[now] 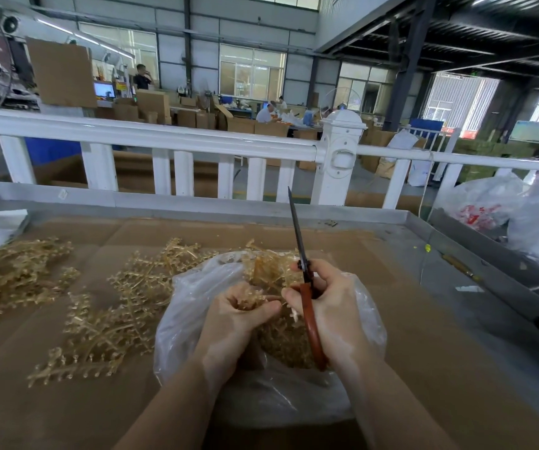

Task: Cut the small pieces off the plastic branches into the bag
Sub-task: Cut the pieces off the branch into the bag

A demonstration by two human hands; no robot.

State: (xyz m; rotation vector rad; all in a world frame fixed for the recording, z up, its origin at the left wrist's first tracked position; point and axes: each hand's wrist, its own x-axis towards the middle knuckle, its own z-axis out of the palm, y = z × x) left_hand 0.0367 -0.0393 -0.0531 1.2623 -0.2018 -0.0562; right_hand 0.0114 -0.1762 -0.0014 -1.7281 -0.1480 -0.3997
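Observation:
A clear plastic bag [184, 306] lies open on the cardboard-covered table, holding a heap of small tan plastic pieces [286, 342]. Above its mouth my left hand [235, 323] grips a small tan plastic branch [251, 300]. My right hand [326, 303] holds scissors [307, 297] with orange-brown handles; the dark blades are together and point up and away. The fingertips of both hands nearly meet over the bag. More tan branches [112, 319] lie spread to the left of the bag.
Another pile of branches [15, 274] lies at the far left. A metal rim [196, 206] and a white fence [339, 157] bound the table's far side. Filled plastic bags [495, 203] sit at the right. People work among cardboard boxes far behind.

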